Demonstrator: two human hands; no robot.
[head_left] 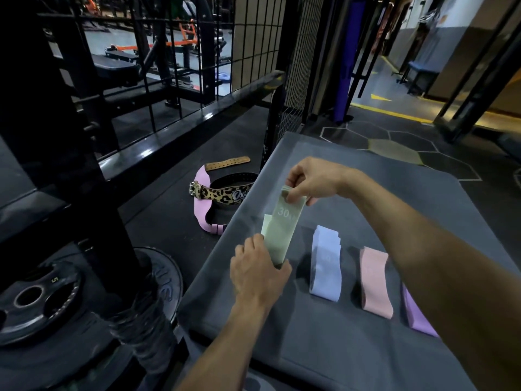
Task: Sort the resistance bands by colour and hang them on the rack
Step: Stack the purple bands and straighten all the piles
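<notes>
Resistance bands were what I watched: a pale green fabric loop band (283, 230), printed with "30" in white, was stretched lengthwise between both hands above the near-left part of the dark grey padded platform (338, 348). My left hand (258, 270) gripped its near end, fingers and thumb curled round the fabric. My right hand (313, 182) pinched the far end, fingertips closed on the folded edge. A paler strip of the same green showed just behind the band's left edge.

To the right, three more stacks lay flat on the platform, set apart in a row: a light blue fabric band (325, 266), then a salmon pink fabric band (376, 283), then a lilac purple fabric band (417, 317) partly hidden under my right forearm.

Left of the platform, on the black rubber shelf floor (174, 215), I saw a pink fabric band (201, 204) lying beside a leopard-print lifting belt (220, 193), with a tan perforated leather strap (227, 163) just beyond. Black weight plates (36, 300) sat at the near left, against a black steel frame with wire mesh panels (197, 52). Hexagon-marked floor tiles (394, 148) and yellow lines lay beyond the platform.
</notes>
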